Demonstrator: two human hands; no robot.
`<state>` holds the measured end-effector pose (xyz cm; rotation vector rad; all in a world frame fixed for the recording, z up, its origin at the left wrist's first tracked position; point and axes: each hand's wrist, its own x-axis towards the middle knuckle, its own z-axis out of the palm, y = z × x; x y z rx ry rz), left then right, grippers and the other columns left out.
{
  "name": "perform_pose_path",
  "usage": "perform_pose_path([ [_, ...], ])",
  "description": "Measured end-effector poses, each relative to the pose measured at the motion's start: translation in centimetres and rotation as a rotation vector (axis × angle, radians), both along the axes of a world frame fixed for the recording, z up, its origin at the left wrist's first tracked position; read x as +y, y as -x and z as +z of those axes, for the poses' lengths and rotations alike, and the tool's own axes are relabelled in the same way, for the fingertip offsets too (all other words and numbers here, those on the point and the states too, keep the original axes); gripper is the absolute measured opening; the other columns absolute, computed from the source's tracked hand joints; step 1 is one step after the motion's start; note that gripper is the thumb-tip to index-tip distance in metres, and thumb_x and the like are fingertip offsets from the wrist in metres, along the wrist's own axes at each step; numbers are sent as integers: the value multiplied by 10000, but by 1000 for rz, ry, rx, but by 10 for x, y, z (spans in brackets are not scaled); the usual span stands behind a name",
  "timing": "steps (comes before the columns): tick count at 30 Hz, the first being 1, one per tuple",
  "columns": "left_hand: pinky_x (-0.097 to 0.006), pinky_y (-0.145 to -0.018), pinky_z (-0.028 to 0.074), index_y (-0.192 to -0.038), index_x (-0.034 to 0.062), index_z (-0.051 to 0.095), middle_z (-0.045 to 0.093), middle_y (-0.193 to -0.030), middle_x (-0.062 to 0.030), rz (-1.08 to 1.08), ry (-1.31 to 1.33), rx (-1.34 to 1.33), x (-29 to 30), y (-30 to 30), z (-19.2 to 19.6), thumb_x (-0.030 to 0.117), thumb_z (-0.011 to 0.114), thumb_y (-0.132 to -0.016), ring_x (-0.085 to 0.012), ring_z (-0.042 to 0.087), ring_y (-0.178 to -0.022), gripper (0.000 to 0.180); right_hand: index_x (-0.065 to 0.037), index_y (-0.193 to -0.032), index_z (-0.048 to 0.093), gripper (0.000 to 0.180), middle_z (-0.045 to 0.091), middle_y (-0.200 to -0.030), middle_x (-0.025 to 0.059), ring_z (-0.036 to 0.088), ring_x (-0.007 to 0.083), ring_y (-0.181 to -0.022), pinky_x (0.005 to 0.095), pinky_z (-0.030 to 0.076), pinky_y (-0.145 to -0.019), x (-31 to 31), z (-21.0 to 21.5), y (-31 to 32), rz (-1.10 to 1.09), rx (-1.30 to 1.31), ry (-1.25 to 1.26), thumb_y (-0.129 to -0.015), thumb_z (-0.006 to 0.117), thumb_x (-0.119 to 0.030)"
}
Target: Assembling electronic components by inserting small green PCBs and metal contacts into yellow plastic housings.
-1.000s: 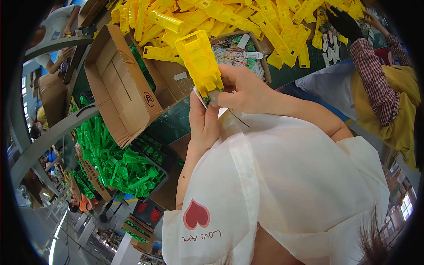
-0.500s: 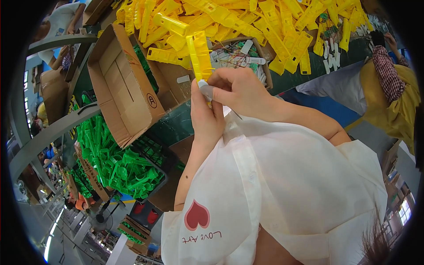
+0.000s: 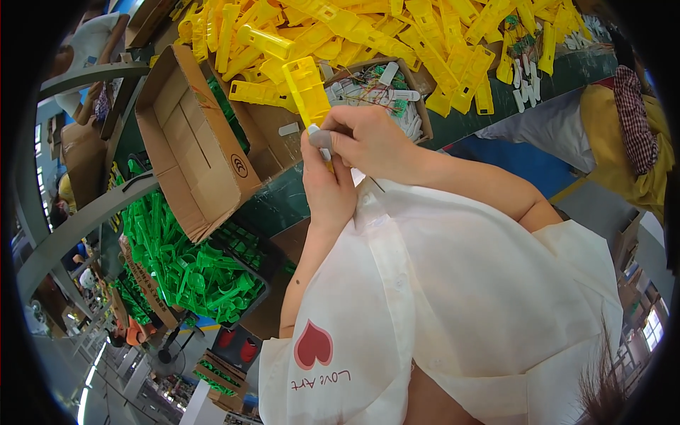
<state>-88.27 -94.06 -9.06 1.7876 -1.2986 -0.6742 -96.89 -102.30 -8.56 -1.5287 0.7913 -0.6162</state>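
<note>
Both hands meet in front of my chest around a long yellow plastic housing (image 3: 306, 88), whose hollow, ribbed side shows. My left hand (image 3: 327, 191) is closed around its lower end from below. Bent over the same end, my right hand (image 3: 375, 142) pinches close to the left fingertips. A greyish-white cover (image 3: 322, 139) seems to sit on the right thumb tip. A small white part (image 3: 313, 129) shows at the pinch; its lower portion is hidden by my fingers. The housing's upper end points away, toward the yellow heap.
A heap of yellow housings (image 3: 354, 28) covers the far bench. Behind my right hand stands a carton of wired white parts (image 3: 425, 113). An open cardboard box (image 3: 191, 142) is at left, above a crate of green plastic parts (image 3: 191, 262). A co-worker's checked sleeve (image 3: 632, 120) shows at right.
The yellow housing has shifted slightly left and turned, showing more of its hollow side. Both hands have moved a little left with it, still gripping its lower end.
</note>
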Motion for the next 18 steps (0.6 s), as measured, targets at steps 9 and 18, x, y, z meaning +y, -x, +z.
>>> perform_pose_path([
  [9,-289,-868,366,-1205,24,348,478,-1103,-80,130,41,913,8,-8,6,111,369,-858,-160,471,-1016,358,2,-915,517,257,577,-773,95,552,204,-632,284,443,-591,-3,12,22,14,91,275,-735,592,-164],
  [18,-267,-862,355,-1224,-16,301,457,-1120,-111,-50,34,507,15,-3,6,95,332,-878,-179,465,-1012,364,-4,-1066,411,328,547,-959,65,535,129,-879,250,422,-793,-1,9,20,249,-55,-315,-760,510,-64],
])
